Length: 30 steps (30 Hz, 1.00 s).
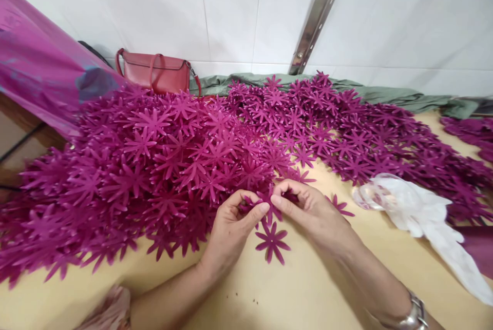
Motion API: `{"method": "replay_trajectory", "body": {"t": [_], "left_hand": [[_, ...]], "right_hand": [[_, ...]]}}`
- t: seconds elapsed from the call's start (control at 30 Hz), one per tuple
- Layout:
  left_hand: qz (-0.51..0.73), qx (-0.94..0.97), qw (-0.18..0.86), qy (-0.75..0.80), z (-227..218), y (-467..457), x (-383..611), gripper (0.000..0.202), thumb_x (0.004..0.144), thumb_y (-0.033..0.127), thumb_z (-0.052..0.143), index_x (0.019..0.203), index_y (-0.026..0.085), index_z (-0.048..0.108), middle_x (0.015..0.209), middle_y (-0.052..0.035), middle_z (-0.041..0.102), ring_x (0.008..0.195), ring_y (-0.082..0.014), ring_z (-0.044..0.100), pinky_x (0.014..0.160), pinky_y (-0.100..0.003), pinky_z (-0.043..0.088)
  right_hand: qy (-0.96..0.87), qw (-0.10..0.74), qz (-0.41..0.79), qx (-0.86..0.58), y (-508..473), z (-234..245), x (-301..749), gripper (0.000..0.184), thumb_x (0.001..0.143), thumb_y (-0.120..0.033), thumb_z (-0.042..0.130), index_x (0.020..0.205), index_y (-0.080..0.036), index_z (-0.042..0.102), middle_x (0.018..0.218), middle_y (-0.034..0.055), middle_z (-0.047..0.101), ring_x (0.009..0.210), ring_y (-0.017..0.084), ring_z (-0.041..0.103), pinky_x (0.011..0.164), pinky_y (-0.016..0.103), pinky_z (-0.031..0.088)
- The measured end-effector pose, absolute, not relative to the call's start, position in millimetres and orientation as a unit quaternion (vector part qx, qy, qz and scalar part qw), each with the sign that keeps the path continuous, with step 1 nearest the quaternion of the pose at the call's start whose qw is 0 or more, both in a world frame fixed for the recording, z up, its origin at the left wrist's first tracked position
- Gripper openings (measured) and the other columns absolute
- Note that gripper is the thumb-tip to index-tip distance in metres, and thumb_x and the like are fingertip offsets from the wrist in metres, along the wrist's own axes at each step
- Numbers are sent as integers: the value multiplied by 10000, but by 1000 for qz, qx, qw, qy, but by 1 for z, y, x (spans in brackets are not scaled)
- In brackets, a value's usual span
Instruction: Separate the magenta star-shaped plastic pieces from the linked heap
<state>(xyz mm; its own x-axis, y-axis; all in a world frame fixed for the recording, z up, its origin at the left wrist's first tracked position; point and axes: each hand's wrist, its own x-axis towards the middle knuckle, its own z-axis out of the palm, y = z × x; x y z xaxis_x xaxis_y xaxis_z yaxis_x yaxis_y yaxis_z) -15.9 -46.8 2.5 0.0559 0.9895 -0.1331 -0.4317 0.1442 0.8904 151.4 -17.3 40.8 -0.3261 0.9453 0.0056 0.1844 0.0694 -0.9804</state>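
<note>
Between my two hands is a magenta artificial flower (272, 211), its narrow petals showing among the fingertips. My left hand (236, 217) pinches it on one side with thumb and index finger. On the other side my right hand (304, 209) closes thumb and fingers on it, with part of the flower hidden behind them. A single flat flower (272, 242) lies on the table just below. Close behind my left hand rises a large heap of the same magenta flowers (150, 176). Another lone flower (340, 206) lies beside my right wrist.
A second heap of darker flowers (370, 140) stretches along the back right of the yellowish table (215, 294). White crumpled plastic (419, 212) lies at the right. A red handbag (154, 71), green cloth (358, 89) and metal bracket (318, 22) are near the tiled wall.
</note>
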Motion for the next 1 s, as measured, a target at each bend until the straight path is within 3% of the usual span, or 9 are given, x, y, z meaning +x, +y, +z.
{"method": "replay_trajectory", "body": {"t": [0.2, 0.33, 0.5, 0.67, 0.83, 0.93, 1.0], "left_hand": [[560, 358, 636, 392, -3, -47, -16, 144, 863, 312, 806, 905, 207, 717, 897, 10, 664, 815, -121, 576, 792, -231, 480], [554, 371, 633, 393, 0, -48, -16, 147, 878, 336, 787, 925, 209, 729, 912, -2, 682, 827, -132, 587, 785, -236, 485], [542, 379, 628, 410, 3, -49, -16, 209, 875, 377, 784, 891, 192, 686, 850, 8, 637, 765, -123, 542, 721, -228, 460], [524, 382, 633, 423, -2, -50, -16, 282, 907, 445, 741, 853, 187, 642, 774, 24, 571, 711, -116, 472, 679, -228, 429], [536, 393, 608, 434, -8, -48, -16, 270, 929, 444, 721, 862, 198, 635, 758, 38, 543, 701, -104, 450, 672, -209, 413], [548, 369, 611, 436, -8, -49, -16, 239, 943, 438, 708, 1083, 251, 662, 866, 22, 627, 791, -118, 557, 756, -220, 469], [565, 352, 605, 437, -7, -50, -16, 406, 954, 434, 694, 1331, 329, 586, 1018, 0, 679, 945, -148, 628, 884, -261, 499]], "right_hand": [[-645, 400, 449, -471, -20, 36, 148, 240, 990, -409, 583, 846, -220, 624, 762, -8, 576, 715, 159, 533, 667, 283, 449], [-625, 395, 493, -459, -17, 36, 150, 191, 867, -358, 748, 988, -219, 698, 957, 29, 702, 884, 194, 633, 802, 309, 501], [-600, 409, 535, -432, -15, 32, 152, 127, 852, -323, 782, 841, -219, 710, 847, 4, 681, 806, 171, 617, 769, 300, 489], [-501, 492, 583, -409, -13, 24, 154, 184, 824, -367, 830, 817, -241, 696, 958, 22, 722, 881, 189, 644, 803, 315, 494], [-407, 562, 575, -434, -7, 23, 160, 203, 811, -392, 848, 882, -265, 707, 829, -24, 661, 765, 138, 575, 742, 258, 464], [-401, 551, 582, -444, -6, 21, 162, 246, 779, -383, 877, 930, -263, 724, 848, -21, 677, 775, 135, 583, 751, 255, 467], [-405, 537, 582, -456, -5, 18, 161, 275, 779, -382, 875, 983, -262, 734, 893, -8, 704, 804, 144, 604, 768, 267, 476]]}}
